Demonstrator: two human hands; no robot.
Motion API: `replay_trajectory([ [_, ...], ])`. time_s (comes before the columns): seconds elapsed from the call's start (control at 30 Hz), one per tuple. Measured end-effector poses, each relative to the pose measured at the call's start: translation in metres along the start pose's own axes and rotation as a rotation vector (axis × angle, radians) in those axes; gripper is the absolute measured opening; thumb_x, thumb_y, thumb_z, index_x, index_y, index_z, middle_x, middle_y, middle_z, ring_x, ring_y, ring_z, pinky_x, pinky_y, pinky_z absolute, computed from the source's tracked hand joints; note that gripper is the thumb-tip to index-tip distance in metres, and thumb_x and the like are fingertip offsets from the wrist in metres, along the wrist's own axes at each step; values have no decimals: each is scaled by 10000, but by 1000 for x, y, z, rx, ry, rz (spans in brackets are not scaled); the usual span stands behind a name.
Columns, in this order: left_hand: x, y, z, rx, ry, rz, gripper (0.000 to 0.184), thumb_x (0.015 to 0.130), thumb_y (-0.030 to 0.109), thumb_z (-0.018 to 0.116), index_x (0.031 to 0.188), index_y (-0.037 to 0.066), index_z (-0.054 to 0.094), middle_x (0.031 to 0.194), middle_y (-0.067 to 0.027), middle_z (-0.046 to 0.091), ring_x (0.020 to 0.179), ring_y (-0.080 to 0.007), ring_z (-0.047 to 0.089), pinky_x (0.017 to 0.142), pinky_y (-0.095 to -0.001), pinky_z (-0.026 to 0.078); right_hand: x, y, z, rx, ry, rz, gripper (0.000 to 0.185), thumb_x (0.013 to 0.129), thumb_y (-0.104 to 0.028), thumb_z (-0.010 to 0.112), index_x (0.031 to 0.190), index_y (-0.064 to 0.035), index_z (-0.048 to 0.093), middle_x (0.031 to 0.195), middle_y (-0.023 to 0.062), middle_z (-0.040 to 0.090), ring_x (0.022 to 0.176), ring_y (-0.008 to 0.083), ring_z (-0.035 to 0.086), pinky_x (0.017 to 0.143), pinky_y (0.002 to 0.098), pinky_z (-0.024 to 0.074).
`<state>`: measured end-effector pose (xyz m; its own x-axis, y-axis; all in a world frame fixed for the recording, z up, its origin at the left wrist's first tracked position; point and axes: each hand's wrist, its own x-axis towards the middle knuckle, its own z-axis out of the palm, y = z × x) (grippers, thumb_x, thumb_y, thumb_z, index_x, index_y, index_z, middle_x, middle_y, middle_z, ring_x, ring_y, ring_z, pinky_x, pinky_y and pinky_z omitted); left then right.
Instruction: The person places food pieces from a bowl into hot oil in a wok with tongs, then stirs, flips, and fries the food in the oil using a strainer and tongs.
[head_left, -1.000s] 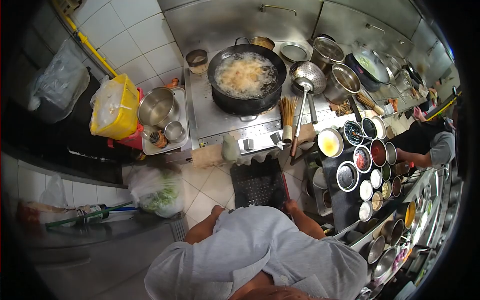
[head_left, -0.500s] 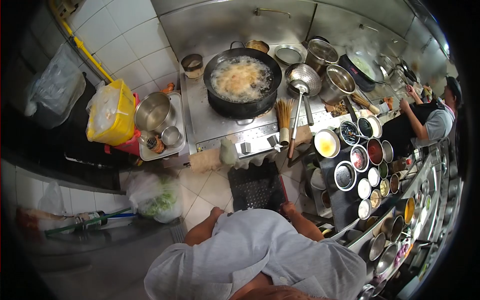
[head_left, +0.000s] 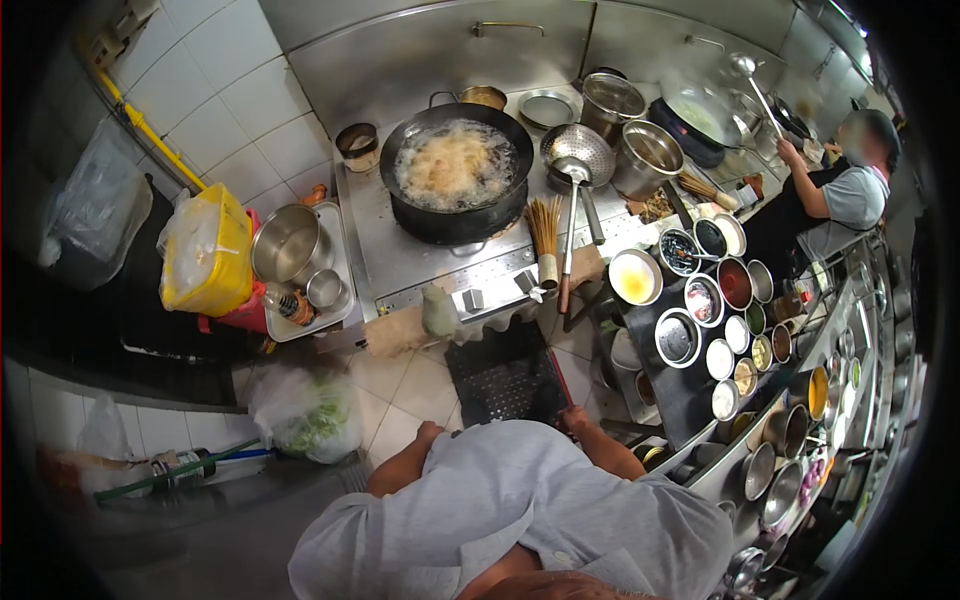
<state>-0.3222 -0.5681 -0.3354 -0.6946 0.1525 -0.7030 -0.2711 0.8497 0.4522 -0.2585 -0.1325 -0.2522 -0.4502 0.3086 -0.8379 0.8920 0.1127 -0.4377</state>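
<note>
My left hand (head_left: 429, 431) is at the left side of my waist, its fingers curled in and partly hidden by my grey shirt. On the other side, my right hand (head_left: 574, 421) is closed near my waist. A thin red strip (head_left: 559, 378) ends by it; I cannot tell whether the hand touches it. Ahead of me a black wok (head_left: 405, 205) of bubbling oil with golden food (head_left: 455, 165) frying in it sits on the stove (head_left: 365, 255). A bamboo brush (head_left: 545, 235), a ladle (head_left: 573, 172) and a perforated strainer (head_left: 597, 150) lie right of the wok.
Several bowls of seasonings, one with yellow liquid (head_left: 635, 277), stand on a dark counter (head_left: 655, 385) at right. A co-worker (head_left: 850, 190) holds a ladle (head_left: 765, 100) by another wok. At left are a yellow tub (head_left: 215, 260) and a metal tray (head_left: 345, 290). A black perforated mat (head_left: 500, 375) lies below.
The view has shifted slightly, so the stove and bowls sit further left in it. The co-worker's ladle is now raised. My hands stay at my waist.
</note>
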Motion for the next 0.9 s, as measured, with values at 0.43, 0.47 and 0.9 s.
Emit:
replay_trajectory([
  [0.43,-12,34,-17,80,-102,-84,417,743,354,652,922,-16,719,993,-241,687,968,-376,665,849,-432,519,-12,7,-5,-353,80,-132,236,941,-227,587,841,-51,709,656,66,684,492,162,620,429,335,480],
  [0.47,-13,36,-18,87,-92,-120,406,753,338,632,931,-16,718,1014,-246,682,990,-381,659,863,-436,518,-15,7,-5,-327,92,-127,229,938,-225,591,843,-53,710,654,66,683,500,162,624,442,332,488],
  [0.9,-9,28,-10,88,-48,-69,413,736,329,613,927,-25,709,1030,-257,672,1001,-389,651,865,-429,521,-20,-7,-9,-178,10,-17,191,958,-184,550,944,-55,689,685,81,686,526,182,647,416,324,473],
])
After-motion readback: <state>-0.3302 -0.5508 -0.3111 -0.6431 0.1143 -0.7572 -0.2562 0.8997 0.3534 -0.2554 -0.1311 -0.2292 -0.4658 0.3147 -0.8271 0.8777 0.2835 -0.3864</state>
